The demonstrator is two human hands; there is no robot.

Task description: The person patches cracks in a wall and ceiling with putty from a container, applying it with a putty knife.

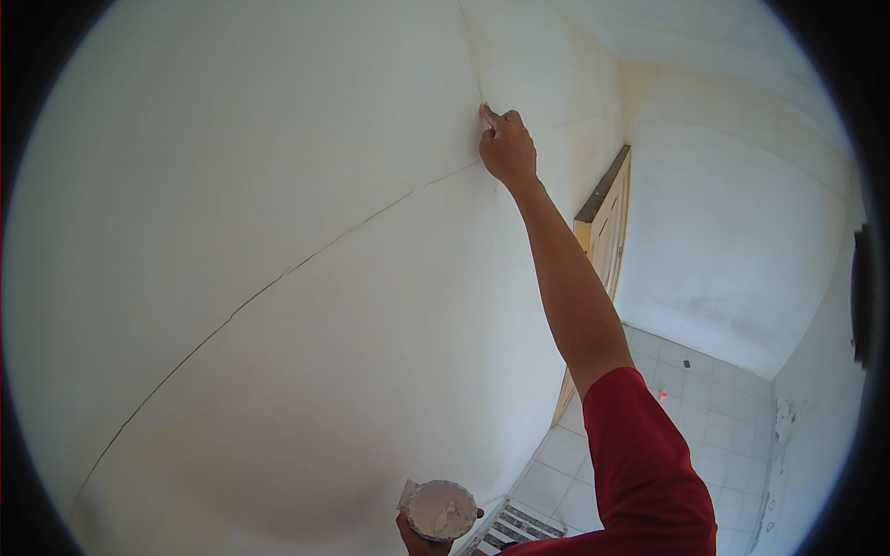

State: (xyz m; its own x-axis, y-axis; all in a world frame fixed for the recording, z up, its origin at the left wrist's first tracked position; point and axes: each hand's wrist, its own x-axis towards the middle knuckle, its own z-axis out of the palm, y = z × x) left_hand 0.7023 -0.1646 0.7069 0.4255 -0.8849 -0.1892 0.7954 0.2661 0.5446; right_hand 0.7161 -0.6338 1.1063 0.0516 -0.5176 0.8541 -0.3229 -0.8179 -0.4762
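My right hand (507,148) is raised to the white wall (278,176), a fingertip at a thin crack (481,93) and the other fingers curled; whether they hold anything is hidden. Another long crack (323,248) slopes across the wall from lower left toward this hand. Low in the view, my left hand (417,542) grips a round container (436,500) of pale, creamy paste, with a flat scraper blade (405,493) against its left side.
A wooden door (607,232) stands open along the wall at right. Below are a tiled floor (561,449) and a slatted ladder or platform (514,528). A dark object (862,292) is on the far right wall; small items (686,364) lie on the floor.
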